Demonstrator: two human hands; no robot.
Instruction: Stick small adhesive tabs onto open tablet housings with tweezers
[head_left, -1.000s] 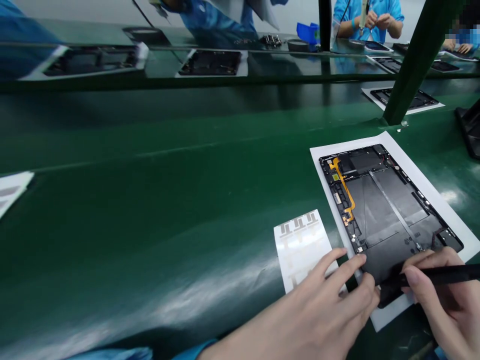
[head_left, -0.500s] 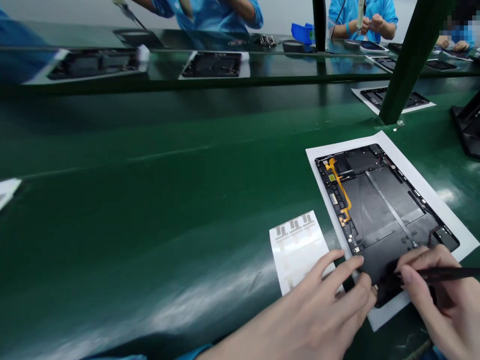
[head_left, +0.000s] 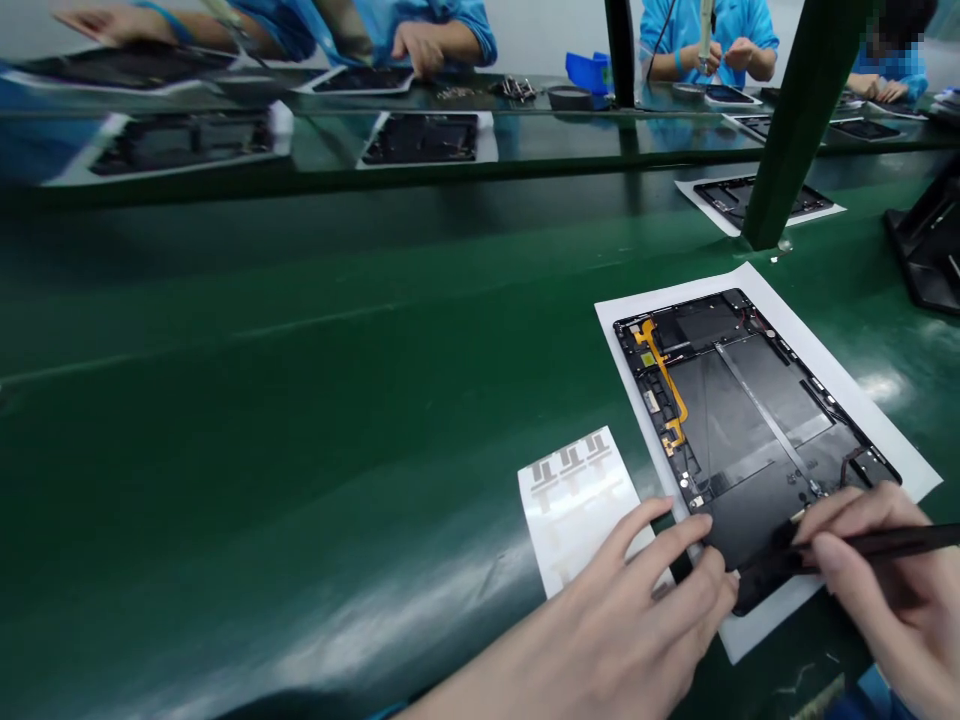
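Tablet chassis (head_left: 750, 430) lies on a white sheet (head_left: 862, 400). At its lower edge, the right hand (head_left: 885, 570) pinches a black probe (head_left: 892, 542), tip seemingly hidden; the spread left hand (head_left: 600, 640) braces. A slip could snag the silver strip (head_left: 772, 420).

The one view comes from a camera worn on the person's head, above the near edge of a green workbench (head_left: 247, 400), facing forward and down across it, rolled slightly so that the bench lines rise to the right. It looks closely at the near right of the bench: the left hand (head_left: 600, 640) and right hand (head_left: 885, 570) enter from the bottom edge, just below an opened tablet (head_left: 750, 420). Farther off, the view reaches a glossy divider (head_left: 427, 140) and, along the top edge, a co-worker (head_left: 705, 40) cut off at the shoulders.
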